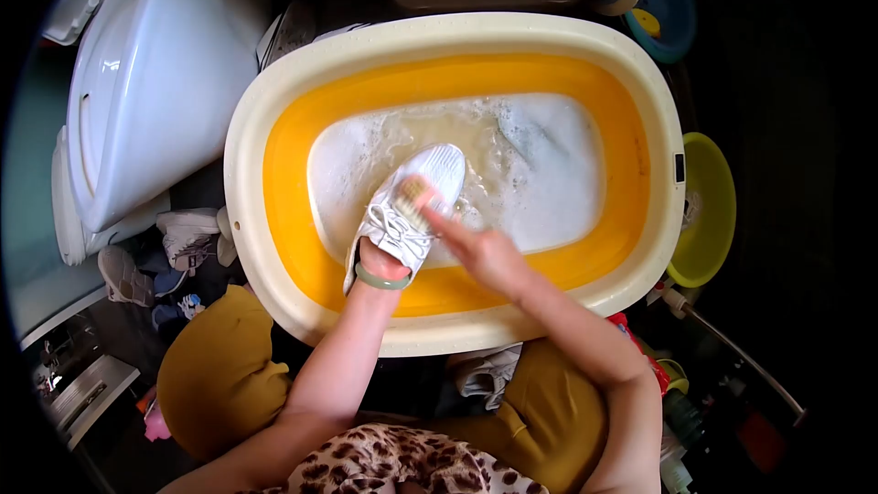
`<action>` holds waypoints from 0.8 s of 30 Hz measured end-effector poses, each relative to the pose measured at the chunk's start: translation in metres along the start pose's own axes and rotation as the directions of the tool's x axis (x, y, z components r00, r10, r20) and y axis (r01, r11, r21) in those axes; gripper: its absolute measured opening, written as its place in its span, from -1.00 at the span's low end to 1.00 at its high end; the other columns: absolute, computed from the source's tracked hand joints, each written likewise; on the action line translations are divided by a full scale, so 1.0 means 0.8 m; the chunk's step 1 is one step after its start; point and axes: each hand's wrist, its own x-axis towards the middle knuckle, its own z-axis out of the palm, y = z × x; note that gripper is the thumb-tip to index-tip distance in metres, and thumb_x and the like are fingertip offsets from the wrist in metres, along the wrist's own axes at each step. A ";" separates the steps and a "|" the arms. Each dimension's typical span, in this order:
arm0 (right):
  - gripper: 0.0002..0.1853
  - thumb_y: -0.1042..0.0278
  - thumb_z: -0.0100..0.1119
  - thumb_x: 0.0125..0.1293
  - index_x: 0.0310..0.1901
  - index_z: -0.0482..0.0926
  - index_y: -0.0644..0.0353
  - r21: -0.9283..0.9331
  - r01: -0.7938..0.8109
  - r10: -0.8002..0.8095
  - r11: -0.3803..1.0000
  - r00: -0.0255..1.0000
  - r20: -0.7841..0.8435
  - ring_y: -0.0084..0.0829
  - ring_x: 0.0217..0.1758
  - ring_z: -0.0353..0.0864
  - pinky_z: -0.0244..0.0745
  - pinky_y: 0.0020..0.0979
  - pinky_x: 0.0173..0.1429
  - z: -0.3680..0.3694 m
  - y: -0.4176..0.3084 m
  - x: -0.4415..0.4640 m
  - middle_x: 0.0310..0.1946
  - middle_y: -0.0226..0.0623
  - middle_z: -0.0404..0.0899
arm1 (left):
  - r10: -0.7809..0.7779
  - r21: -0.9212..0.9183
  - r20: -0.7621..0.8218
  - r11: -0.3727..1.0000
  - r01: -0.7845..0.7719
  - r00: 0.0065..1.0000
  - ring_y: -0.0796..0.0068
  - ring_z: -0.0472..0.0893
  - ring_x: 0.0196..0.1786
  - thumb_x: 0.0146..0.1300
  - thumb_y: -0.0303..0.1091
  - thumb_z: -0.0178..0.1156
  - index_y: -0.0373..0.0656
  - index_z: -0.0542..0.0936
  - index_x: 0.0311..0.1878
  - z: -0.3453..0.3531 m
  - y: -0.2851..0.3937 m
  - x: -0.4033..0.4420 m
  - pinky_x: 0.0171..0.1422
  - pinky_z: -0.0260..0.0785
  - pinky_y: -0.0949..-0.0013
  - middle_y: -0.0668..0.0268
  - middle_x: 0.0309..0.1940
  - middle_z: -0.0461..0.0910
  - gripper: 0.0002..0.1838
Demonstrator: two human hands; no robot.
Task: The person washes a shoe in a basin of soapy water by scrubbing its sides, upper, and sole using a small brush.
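Since the tub [457, 30] sits just beyond the person's knees [219, 366], likely for easy reach, the work is centred over its soapy water [549, 192]. Green bowl [709, 247] just right, blue basin [672, 23] far right. White shoe [389, 220] over the tub's near middle, toe pointing far-right, presumably so drips fall back in. Left hand [382, 263] is inside the shoe, seemingly bracing it from within; finger spread hidden, cannot tell. Right hand [480, 252] grips a brush [413, 194] against the shoe's upper, blurred. Counts: one tub, one bowl, one basin, one shoe over water, at least two other shoes [125, 274] left (clutter hides exact number), two hands, one brush, one bracelet [382, 282].
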 end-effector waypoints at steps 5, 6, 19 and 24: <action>-0.54 0.24 -0.01 0.33 0.27 0.34 -0.31 -0.163 -0.148 0.142 0.975 0.989 -0.045 -0.12 -0.49 0.59 0.50 -0.27 -0.40 -0.023 0.041 0.029 -0.36 -0.10 0.60 | 0.062 -0.258 0.247 0.966 0.004 0.967 0.25 0.43 0.16 0.41 -0.30 -0.26 -0.28 0.30 0.23 0.029 -0.006 -0.011 0.34 0.24 0.21 0.11 0.16 0.39 -0.59; -0.51 0.29 0.03 0.30 0.27 0.33 -0.28 -0.086 -0.159 0.150 0.984 0.983 -0.107 -0.12 -0.48 0.60 0.51 -0.27 -0.37 -0.028 0.047 0.037 -0.36 -0.10 0.60 | 0.038 -0.253 0.140 0.967 -0.002 0.989 0.26 0.43 0.17 0.41 -0.30 -0.27 -0.28 0.31 0.22 0.029 -0.008 -0.010 0.33 0.25 0.22 0.11 0.17 0.39 -0.59; -0.50 0.26 0.10 0.27 0.27 0.34 -0.26 -0.025 -0.044 0.038 0.999 0.979 -0.200 -0.08 -0.47 0.59 0.50 -0.21 -0.35 -0.002 0.039 0.022 -0.41 -0.07 0.59 | 0.101 0.439 0.288 0.870 -0.225 0.952 0.33 0.30 0.30 0.42 -0.36 -0.29 -0.27 0.19 0.31 0.024 -0.019 0.010 0.43 0.12 0.31 0.18 0.29 0.27 -0.56; -0.50 0.25 0.11 0.27 0.26 0.36 -0.28 0.049 -0.049 0.052 0.998 0.996 -0.070 -0.07 -0.46 0.60 0.51 -0.20 -0.33 0.001 0.016 0.013 -0.40 -0.05 0.60 | -0.066 -0.219 0.044 0.973 0.074 0.997 0.28 0.45 0.14 0.42 -0.23 -0.25 -0.21 0.31 0.26 0.009 -0.008 -0.009 0.21 0.38 0.20 0.16 0.25 0.34 -0.57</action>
